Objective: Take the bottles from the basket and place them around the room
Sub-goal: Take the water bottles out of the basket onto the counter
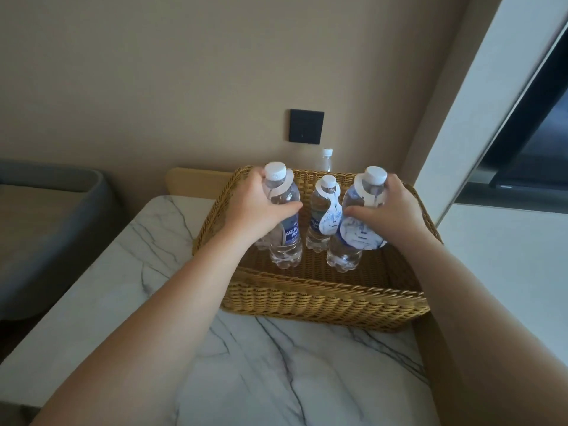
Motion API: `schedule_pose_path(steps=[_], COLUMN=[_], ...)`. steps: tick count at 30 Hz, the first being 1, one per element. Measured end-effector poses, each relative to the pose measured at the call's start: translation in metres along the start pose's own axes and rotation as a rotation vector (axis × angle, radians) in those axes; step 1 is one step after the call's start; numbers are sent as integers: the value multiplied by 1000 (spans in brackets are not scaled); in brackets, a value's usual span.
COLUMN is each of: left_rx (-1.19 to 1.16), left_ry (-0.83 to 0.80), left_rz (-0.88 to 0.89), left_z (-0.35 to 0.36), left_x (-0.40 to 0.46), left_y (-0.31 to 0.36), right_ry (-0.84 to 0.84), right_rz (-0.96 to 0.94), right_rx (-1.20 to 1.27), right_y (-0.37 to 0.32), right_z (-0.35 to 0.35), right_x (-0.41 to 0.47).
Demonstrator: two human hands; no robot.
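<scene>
A woven wicker basket [325, 299] stands on a white marble table [147, 272]. Three clear water bottles with white caps and paper neck tags stand upright inside it. My left hand [259, 207] is wrapped around the upper part of the left bottle [287, 241]. My right hand [387, 210] grips the right bottle [347, 250] just below its cap. The middle bottle [322, 216] stands free between them. A further bottle [326, 159] stands behind the basket against the wall, mostly hidden by the rim.
A black switch plate [306, 126] is on the beige wall behind the table. A grey upholstered seat [52, 216] sits to the left. A white ledge [504, 250] and a dark window [534, 130] lie to the right.
</scene>
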State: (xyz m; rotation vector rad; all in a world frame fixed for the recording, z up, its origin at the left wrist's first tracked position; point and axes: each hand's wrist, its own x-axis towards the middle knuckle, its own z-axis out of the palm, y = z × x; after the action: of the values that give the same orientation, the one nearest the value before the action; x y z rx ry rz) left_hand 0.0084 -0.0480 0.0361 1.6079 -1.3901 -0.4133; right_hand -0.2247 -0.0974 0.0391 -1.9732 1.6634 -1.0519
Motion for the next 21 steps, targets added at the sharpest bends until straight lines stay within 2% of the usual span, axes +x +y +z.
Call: schedule_pose_path(steps=[5, 10, 15, 21], left_rx=[-58, -29, 29, 170], left_ry=[118, 273, 334, 403], left_rz=[2, 0, -93, -239], left_z=[-70, -151, -224, -278], left_x=[8, 6, -6, -33], left_y=[31, 29, -14, -99], right_ry=[-10, -54, -141, -311], right_rz=[-171, -239, -272, -268], right_rx=[144, 325, 415, 398], right_y=[-84, -166, -229, -273], right_z=[-24, -8, 53, 163], right_x=[-7, -17, -25, -47])
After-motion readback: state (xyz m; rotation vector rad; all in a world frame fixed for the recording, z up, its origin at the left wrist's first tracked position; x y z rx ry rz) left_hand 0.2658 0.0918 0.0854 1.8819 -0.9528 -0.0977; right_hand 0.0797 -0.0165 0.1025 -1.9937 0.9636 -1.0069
